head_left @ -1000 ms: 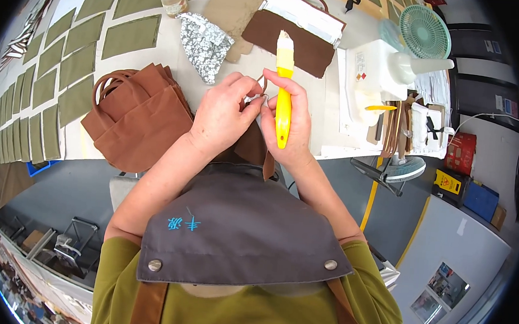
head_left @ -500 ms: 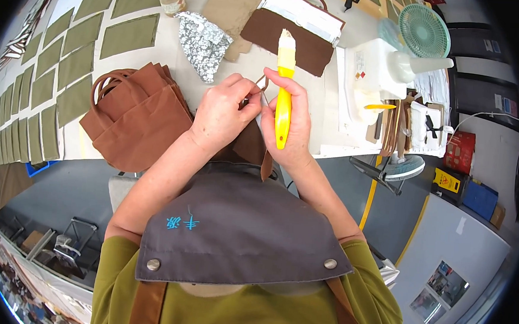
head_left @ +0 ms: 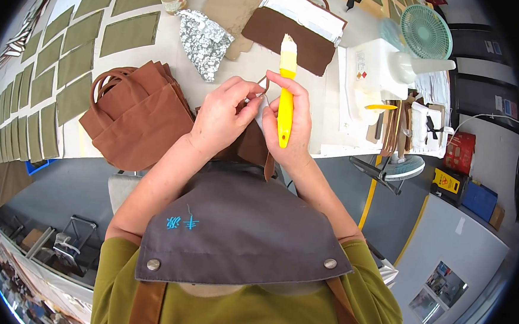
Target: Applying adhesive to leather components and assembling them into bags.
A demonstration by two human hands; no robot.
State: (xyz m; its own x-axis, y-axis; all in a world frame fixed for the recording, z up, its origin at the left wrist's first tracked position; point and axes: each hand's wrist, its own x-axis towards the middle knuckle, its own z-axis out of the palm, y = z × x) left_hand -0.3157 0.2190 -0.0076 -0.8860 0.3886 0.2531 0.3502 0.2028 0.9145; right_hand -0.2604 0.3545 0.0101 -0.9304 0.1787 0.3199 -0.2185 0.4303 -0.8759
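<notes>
Fingers pinched, my left hand (head_left: 225,113) grips a narrow brown strip (head_left: 267,81) at the near edge of the table. My right hand (head_left: 293,119) is closed around a yellow-handled brush (head_left: 285,107), its pale bristles pointing away from me. The right fingertips also touch the strip, close to the left ones. Dark brown material (head_left: 251,145) hangs below both hands, partly hidden by them and by my apron. To the left of my left hand lies a stack of brown bags (head_left: 140,116) with rounded handles.
Rows of olive fabric panels (head_left: 127,35) cover the table's left side. Beyond my hands lie a floral cloth (head_left: 202,43) and a brown bag piece with white lining (head_left: 291,36). A white jug (head_left: 375,65) and green fan (head_left: 425,31) stand at the right.
Both hands and the brush have shifted very slightly; the grip on strip and brush is the same.
</notes>
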